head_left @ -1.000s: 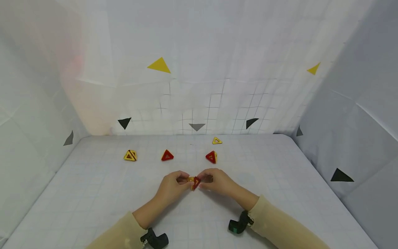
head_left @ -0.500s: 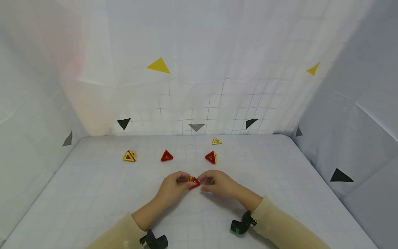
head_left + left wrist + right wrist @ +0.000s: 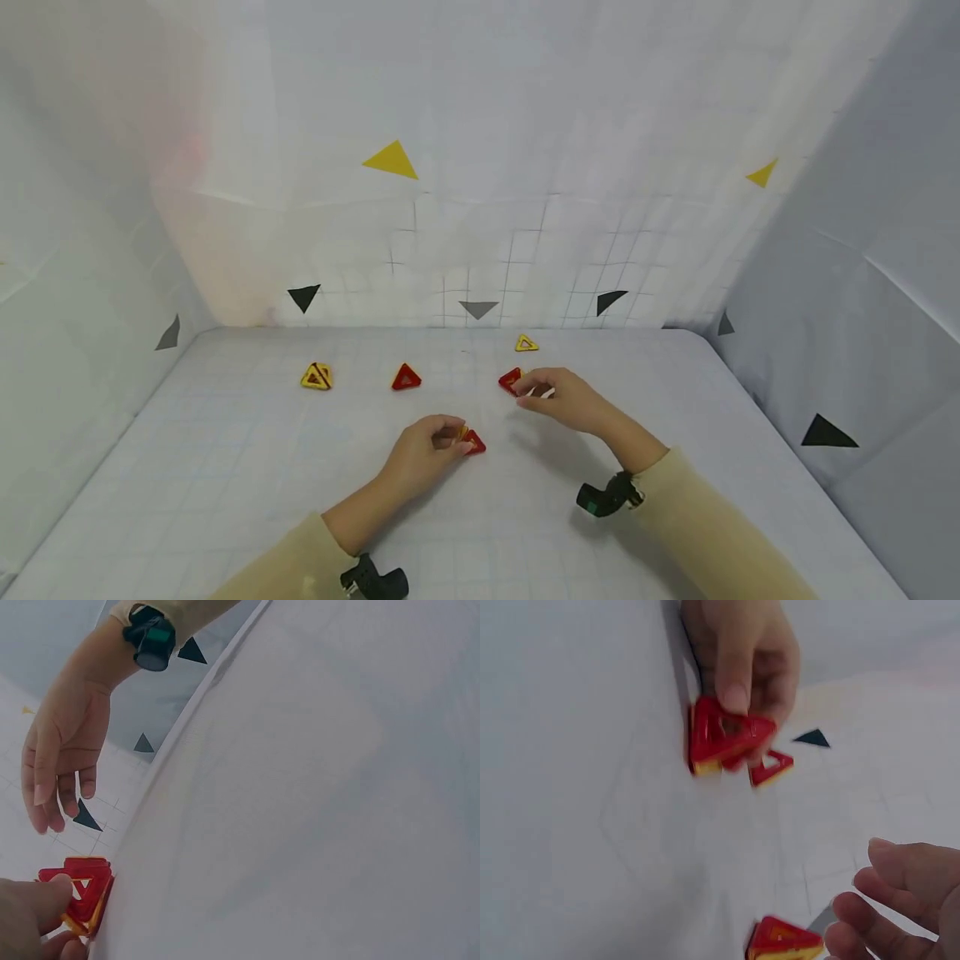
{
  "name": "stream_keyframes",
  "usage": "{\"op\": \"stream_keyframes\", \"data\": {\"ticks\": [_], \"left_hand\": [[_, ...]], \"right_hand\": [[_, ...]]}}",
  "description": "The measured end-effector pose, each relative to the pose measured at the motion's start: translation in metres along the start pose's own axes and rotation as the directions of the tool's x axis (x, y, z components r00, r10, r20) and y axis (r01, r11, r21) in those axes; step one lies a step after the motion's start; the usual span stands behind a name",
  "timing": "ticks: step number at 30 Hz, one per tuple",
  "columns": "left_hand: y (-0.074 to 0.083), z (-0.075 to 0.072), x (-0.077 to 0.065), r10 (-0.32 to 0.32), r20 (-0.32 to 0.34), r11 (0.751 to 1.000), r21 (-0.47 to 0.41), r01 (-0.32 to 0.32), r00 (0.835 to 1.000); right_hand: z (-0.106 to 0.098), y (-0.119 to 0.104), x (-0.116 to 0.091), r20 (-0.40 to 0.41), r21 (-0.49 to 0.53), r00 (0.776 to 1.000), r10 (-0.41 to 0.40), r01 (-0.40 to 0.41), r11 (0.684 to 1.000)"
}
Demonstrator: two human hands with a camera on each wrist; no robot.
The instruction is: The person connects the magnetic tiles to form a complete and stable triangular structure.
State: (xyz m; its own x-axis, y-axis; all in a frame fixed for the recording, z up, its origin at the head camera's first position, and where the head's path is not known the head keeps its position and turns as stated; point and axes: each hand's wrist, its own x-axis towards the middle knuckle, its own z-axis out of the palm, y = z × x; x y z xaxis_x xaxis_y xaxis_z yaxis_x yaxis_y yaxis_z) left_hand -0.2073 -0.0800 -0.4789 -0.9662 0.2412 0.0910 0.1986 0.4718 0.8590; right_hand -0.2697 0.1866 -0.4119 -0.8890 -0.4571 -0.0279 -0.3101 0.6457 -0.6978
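Note:
My left hand (image 3: 426, 454) pinches a red and yellow triangular pyramid (image 3: 475, 442) near the middle of the table. In the right wrist view the thumb lies on the red face of this pyramid (image 3: 705, 746), which has a triangular window. My right hand (image 3: 564, 400) is empty, its fingers loosely bent and spread. Its fingertips overlap a second red and yellow pyramid (image 3: 508, 380) in the head view. The right wrist view has that second pyramid (image 3: 784, 936) at the bottom, beside the fingers, with a gap between them.
Farther back stand a red triangular piece (image 3: 406, 380) and a yellow pyramid (image 3: 317, 377) to its left. A flat yellow triangle frame (image 3: 527, 349) lies close to the far edge of the white table (image 3: 225, 467). White sheets (image 3: 480, 208) wall the table in behind and at both sides.
My right hand has left the held pyramid and moved up and right to the second pyramid. My left hand stays in place; the pyramid in it has turned, its red face more visible.

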Motion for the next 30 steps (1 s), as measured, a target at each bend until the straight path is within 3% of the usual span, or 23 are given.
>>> {"op": "stream_keyframes", "data": {"ticks": [7,16,21,30], "left_hand": [[-0.002,-0.001,-0.002,0.051,0.029,0.999,0.000,-0.051,0.998],[-0.001,0.005,0.004,-0.008,0.029,1.000,0.009,0.008,1.000],[0.001,0.007,0.006,-0.008,0.019,1.000,0.016,0.007,1.000],[0.004,0.003,0.004,-0.020,0.070,1.000,-0.001,0.020,0.997]], "right_hand": [[-0.017,0.022,0.022,-0.087,-0.024,0.994,0.060,-0.062,0.998],[-0.030,0.048,0.058,-0.190,-0.025,0.971,0.148,-0.156,0.987],[-0.030,0.060,0.076,-0.195,-0.005,0.959,0.206,-0.211,0.977],[-0.027,0.076,0.104,-0.150,0.056,0.945,0.290,-0.285,0.957]]}}
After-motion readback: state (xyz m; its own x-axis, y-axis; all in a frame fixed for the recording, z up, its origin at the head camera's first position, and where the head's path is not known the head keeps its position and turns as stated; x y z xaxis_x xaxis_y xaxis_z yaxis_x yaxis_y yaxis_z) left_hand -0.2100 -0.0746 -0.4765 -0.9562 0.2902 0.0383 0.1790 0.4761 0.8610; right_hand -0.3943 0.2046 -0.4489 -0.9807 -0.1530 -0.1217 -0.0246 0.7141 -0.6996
